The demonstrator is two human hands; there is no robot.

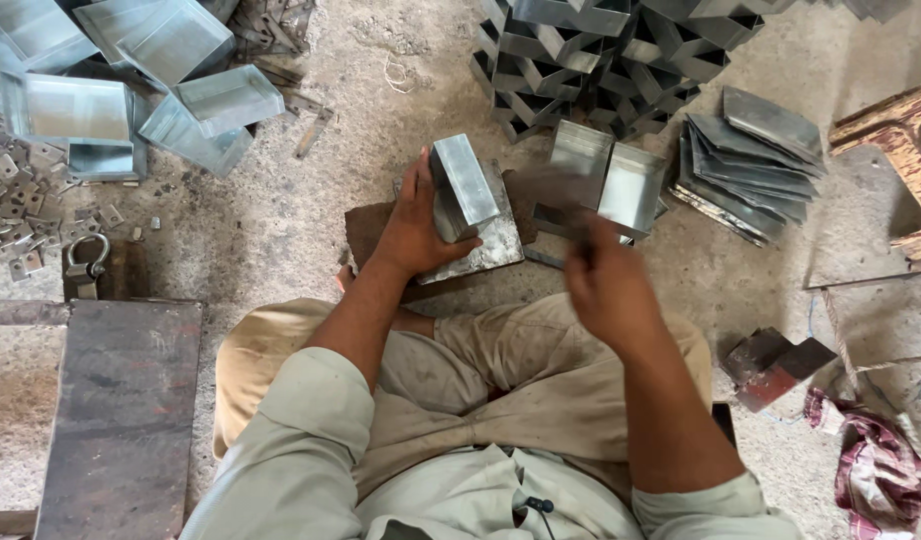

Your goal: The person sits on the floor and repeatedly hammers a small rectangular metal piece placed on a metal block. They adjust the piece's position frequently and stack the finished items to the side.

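1. Sitting cross-legged on the concrete floor point(311, 200), the person steadies a folded sheet-metal box point(463, 185) with the left hand point(413, 225), the fingers wrapped round its near side and clenched on it.
2. The box stands tilted on a flat metal plate point(491, 245), which lies on a dark block point(366, 230) just in front of the person's knees.
3. The right hand point(606, 285) is closed round the handle of a hammer-like tool point(556, 200). The tool is blurred, so its head is hard to make out; it hangs just to the right of the box, not touching it.
4. Just beyond the tool two more open metal boxes point(611, 170) stand side by side on the floor.
5. Behind them rises a stack of finished boxes point(591, 60), their open ends facing this way.
6. To the right lies a fanned pile of flat metal sheets point(756, 165).
7. At the far left more shiny boxes point(131, 90) lie loosely about, with small metal offcuts point(16, 200) scattered beside them.
8. A heavy dark steel slab point(121, 410) lies by the person's left knee, and a reddish cloth point(876, 470) is crumpled at the right edge.
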